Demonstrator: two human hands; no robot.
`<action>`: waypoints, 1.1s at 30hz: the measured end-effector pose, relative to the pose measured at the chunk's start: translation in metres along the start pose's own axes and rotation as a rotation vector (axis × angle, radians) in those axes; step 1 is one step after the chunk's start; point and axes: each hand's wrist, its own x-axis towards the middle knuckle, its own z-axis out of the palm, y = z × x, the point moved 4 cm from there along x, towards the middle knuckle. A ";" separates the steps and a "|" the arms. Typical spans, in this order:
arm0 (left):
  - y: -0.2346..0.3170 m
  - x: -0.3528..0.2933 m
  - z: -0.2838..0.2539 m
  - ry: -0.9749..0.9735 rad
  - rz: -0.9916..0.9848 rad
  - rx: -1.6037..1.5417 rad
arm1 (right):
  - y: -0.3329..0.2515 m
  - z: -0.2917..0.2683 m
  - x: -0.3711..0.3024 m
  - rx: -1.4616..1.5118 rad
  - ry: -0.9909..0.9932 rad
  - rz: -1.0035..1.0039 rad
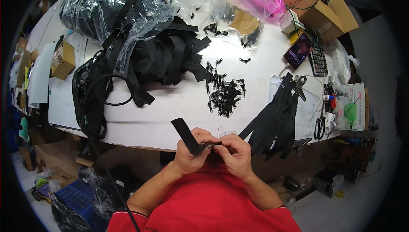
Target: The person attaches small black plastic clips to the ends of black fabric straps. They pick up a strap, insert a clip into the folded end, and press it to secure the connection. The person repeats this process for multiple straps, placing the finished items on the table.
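A white tabletop [166, 112], brown along its near edge, reflects bright light; grey floor [362, 198] spreads right.

- I see a pale surface [170, 107] spread before me.
- Left of centre, I make out heaped black strips [164, 59].
- Mid-surface, I spot piled small black fittings [226, 97].
- Rightward, I see a calculator [318, 62], scissors [319, 128] and a strip bundle [277, 123] draped over the front edge.
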 end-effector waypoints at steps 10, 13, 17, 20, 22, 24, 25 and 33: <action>0.006 -0.003 -0.003 0.060 0.070 0.086 | 0.003 -0.003 0.003 -0.049 -0.114 -0.062; 0.003 -0.006 -0.003 0.070 -0.031 0.012 | 0.007 -0.001 0.001 0.021 -0.119 -0.022; 0.000 -0.003 0.002 0.028 -0.180 -0.189 | 0.015 0.000 0.000 0.083 -0.093 0.004; -0.003 -0.004 0.003 0.060 -0.201 -0.251 | 0.011 0.003 0.002 0.157 -0.065 0.014; -0.002 -0.005 0.005 0.061 -0.192 -0.241 | 0.014 0.001 0.002 0.107 -0.075 -0.027; -0.003 -0.007 0.006 0.063 -0.190 -0.235 | 0.014 0.000 0.001 0.081 -0.071 -0.047; -0.003 -0.008 0.006 0.066 -0.194 -0.234 | 0.013 0.000 0.001 0.081 -0.060 -0.047; -0.007 -0.013 0.005 0.088 -0.181 -0.162 | 0.002 -0.002 0.002 -0.065 -0.103 0.004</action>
